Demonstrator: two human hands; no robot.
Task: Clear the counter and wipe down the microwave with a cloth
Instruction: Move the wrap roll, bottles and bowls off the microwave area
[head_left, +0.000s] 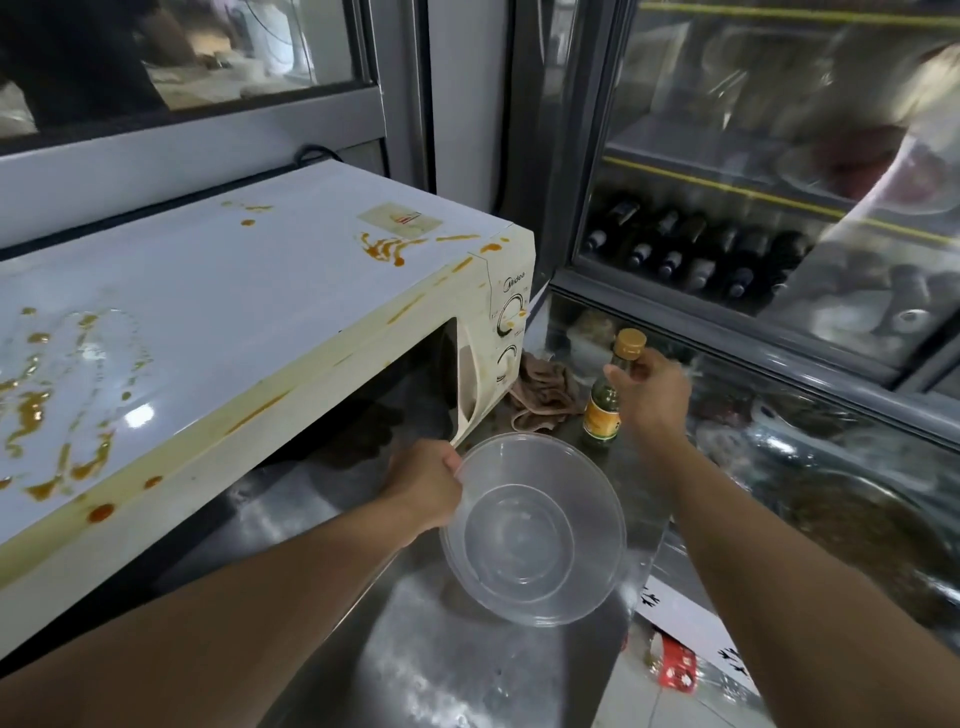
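Head-camera view down onto a steel counter (395, 654) carrying a white microwave (249, 322), its top and front edge streaked with orange-brown sauce stains (387, 248). Left hand (428, 486) gripping the rim of a clear plastic bowl (532, 527), tilted just in front of the microwave door; right hand (652, 392) curled around the neck of a small dark bottle (605, 408) with a gold cap, upright on the counter. Brown cloth (543, 397) crumpled on the counter between the microwave's control panel and the bottle, beside a glass-fronted fridge (779, 182) stocked with dark bottles.
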